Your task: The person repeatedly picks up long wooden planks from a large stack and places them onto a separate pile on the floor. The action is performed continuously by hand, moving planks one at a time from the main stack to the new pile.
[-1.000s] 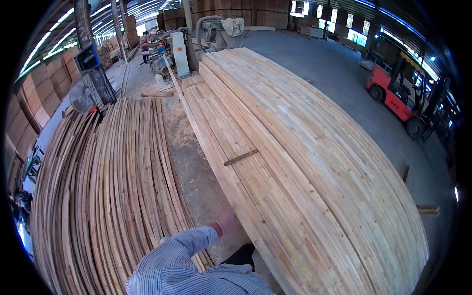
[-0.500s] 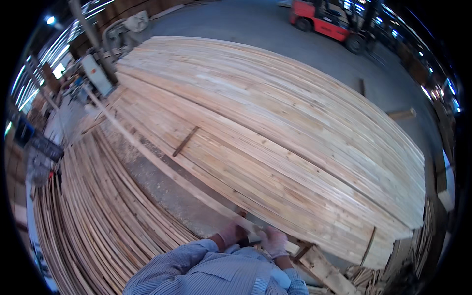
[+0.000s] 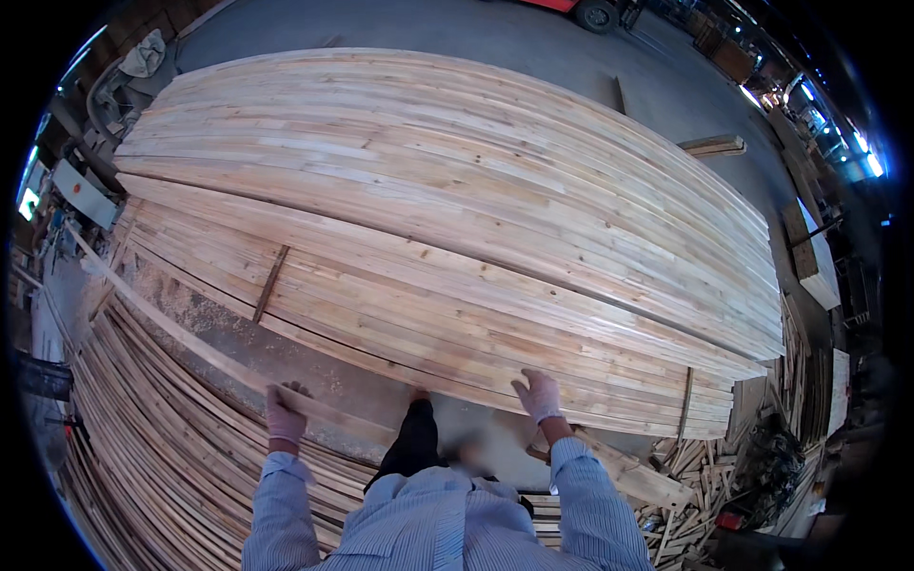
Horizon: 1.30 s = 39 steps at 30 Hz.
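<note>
A long, narrow wooden board (image 3: 181,328) slants from the far left toward my body. My left hand (image 3: 284,415), in a pale glove with dark fingers, is closed around this board near its close end. The end beyond the hand is smeared by motion. My right hand (image 3: 540,395), gloved too, is raised beside the near edge of the wide lumber stack (image 3: 457,228), with its fingers apart and nothing in them. Whether it touches the stack I cannot tell.
Long thin strips (image 3: 171,428) lie piled at the lower left. A thin crosspiece (image 3: 271,284) rests across the stack. Offcuts (image 3: 690,476) are heaped at the lower right, near a thick beam (image 3: 638,476). Part of a red forklift (image 3: 562,5) stands at the far edge.
My hands were close together at the board and are now wide apart. The left has moved left along with the board; the right has come off it. The view has shifted too.
</note>
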Tool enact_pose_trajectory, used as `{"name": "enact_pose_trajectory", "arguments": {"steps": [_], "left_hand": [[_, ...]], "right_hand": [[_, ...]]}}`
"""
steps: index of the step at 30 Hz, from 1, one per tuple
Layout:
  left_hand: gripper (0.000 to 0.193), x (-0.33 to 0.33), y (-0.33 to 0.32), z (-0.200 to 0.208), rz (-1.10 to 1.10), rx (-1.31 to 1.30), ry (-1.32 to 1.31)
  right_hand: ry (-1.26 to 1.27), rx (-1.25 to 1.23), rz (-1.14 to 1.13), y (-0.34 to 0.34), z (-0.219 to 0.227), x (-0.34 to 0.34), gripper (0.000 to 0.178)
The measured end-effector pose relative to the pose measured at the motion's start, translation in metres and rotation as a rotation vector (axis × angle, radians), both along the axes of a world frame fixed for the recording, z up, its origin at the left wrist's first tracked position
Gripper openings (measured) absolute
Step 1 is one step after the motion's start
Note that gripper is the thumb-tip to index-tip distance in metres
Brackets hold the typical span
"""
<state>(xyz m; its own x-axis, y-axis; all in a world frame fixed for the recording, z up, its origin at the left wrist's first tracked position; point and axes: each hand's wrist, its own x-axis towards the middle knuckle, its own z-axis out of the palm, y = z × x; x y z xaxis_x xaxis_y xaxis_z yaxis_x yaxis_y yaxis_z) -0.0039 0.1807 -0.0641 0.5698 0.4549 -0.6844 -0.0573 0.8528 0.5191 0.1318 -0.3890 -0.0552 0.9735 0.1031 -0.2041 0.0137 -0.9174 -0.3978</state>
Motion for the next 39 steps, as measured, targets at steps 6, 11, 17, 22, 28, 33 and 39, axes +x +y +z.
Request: {"name": "enact_pose_trajectory", "arguments": {"steps": [6, 11, 17, 22, 28, 33, 39], "left_hand": [[0.071, -0.057, 0.026, -0.016, 0.068, -0.046, 0.037], [0.053, -0.103, -0.02, -0.013, 0.114, -0.179, 0.447], [0.043, -0.202, -0.04, -0.097, 0.059, -0.614, 0.181], [0.037, -0.152, -0.067, -0.076, -0.299, -0.288, 0.332], [0.028, -0.054, -0.064, -0.031, -0.516, 0.057, 0.311], [0.021, 0.008, -0.098, -0.06, -0.673, 0.335, -0.009], [0.021, 0.071, -0.189, -0.026, -0.55, -0.434, -0.34]], "right_hand": [[0.034, -0.282, -0.038, 0.017, 0.01, 0.138, 0.06], [-0.236, -0.476, -0.003, 0.022, -0.016, 0.214, 0.071], [0.052, -0.578, 0.134, 0.022, -0.017, 0.261, 0.054], [0.04, -0.561, 0.241, 0.027, 0.005, 0.265, 0.051], [-0.209, -0.436, 0.399, 0.013, 0.042, 0.201, 0.038], [-0.2, -0.231, 0.441, 0.028, 0.08, 0.105, 0.03], [0.229, 0.082, 0.27, 0.033, 0.11, -0.034, 0.033]]}}
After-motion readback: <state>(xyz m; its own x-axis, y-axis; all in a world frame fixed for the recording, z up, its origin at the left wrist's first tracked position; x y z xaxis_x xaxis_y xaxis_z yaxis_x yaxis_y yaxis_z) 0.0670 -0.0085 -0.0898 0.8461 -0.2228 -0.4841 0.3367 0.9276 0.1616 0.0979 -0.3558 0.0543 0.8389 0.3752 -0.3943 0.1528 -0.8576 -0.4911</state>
